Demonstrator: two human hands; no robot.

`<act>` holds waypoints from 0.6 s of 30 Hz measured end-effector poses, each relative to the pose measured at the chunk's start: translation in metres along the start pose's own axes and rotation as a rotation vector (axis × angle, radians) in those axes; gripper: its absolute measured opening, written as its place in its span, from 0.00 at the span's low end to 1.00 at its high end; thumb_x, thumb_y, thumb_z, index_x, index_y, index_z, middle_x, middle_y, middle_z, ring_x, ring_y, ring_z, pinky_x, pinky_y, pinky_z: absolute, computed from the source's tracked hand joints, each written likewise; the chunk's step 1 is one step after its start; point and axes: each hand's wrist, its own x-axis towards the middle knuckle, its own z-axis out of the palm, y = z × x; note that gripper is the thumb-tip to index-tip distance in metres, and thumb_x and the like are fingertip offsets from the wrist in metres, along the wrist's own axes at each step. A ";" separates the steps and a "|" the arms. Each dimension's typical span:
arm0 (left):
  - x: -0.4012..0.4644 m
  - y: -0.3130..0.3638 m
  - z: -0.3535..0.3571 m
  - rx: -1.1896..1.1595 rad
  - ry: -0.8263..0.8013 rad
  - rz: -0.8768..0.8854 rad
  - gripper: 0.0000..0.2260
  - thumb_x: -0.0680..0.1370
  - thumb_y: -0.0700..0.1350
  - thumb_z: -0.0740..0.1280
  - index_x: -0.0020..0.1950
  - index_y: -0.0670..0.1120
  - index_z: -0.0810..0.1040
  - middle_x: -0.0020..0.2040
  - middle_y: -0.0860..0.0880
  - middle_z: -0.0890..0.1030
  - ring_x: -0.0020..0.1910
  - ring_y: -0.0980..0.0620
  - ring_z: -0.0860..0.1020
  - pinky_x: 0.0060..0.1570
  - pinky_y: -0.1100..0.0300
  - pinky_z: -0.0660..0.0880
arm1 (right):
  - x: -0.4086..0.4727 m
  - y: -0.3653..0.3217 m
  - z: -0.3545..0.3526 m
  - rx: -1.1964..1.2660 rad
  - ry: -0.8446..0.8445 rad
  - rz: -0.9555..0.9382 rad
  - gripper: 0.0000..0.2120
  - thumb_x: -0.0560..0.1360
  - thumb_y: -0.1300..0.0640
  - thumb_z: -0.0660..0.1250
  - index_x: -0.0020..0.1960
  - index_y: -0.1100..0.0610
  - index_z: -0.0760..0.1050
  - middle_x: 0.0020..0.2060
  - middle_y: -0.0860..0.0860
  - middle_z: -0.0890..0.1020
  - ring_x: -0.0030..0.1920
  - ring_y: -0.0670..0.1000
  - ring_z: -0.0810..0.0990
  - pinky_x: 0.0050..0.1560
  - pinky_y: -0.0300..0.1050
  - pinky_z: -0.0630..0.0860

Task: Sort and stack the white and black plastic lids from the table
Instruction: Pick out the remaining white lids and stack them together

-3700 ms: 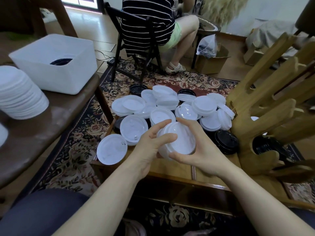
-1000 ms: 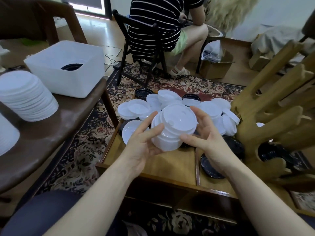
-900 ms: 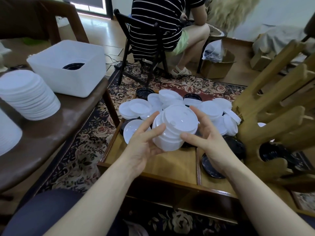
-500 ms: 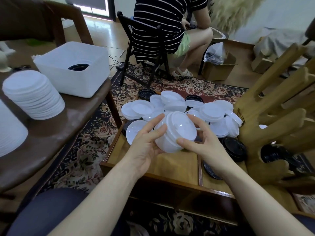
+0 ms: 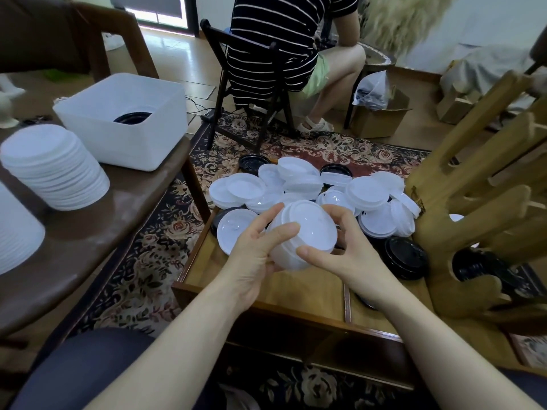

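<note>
Head view shows the low wooden tabletop (image 5: pixel 310 287) with a big heap of loose white lids (image 5: pixel 367 192) and some black lids (image 5: pixel 405 257) at its far side. Above the near part, both hands hold a small stack of white lids (image 5: pixel 305 232), tipped on its side. The left hand (image 5: pixel 251 261) and right hand (image 5: pixel 352 255) each curl their fingers around its edge. To do this well, squeeze the rims even, so every lid sits snug before it goes down.
</note>
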 end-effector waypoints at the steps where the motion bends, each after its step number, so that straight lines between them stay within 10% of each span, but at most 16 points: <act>1: 0.000 0.000 -0.001 0.006 -0.007 -0.004 0.31 0.66 0.50 0.75 0.68 0.57 0.76 0.61 0.51 0.83 0.57 0.51 0.83 0.53 0.51 0.82 | 0.000 -0.001 -0.001 0.004 -0.015 0.003 0.37 0.61 0.43 0.79 0.65 0.44 0.67 0.58 0.35 0.77 0.60 0.41 0.78 0.57 0.44 0.78; 6: 0.000 0.001 -0.002 0.049 -0.067 -0.028 0.32 0.67 0.50 0.74 0.71 0.55 0.74 0.63 0.51 0.82 0.60 0.49 0.82 0.56 0.48 0.81 | -0.001 -0.002 -0.004 -0.008 -0.043 0.008 0.31 0.68 0.56 0.78 0.64 0.43 0.67 0.59 0.36 0.76 0.58 0.36 0.77 0.54 0.42 0.78; 18: 0.001 0.002 -0.001 0.021 -0.016 -0.027 0.30 0.66 0.47 0.72 0.69 0.55 0.77 0.62 0.49 0.83 0.62 0.47 0.81 0.59 0.42 0.79 | 0.002 0.000 -0.009 0.021 -0.111 -0.006 0.40 0.64 0.47 0.80 0.71 0.41 0.65 0.64 0.39 0.76 0.66 0.43 0.75 0.65 0.52 0.75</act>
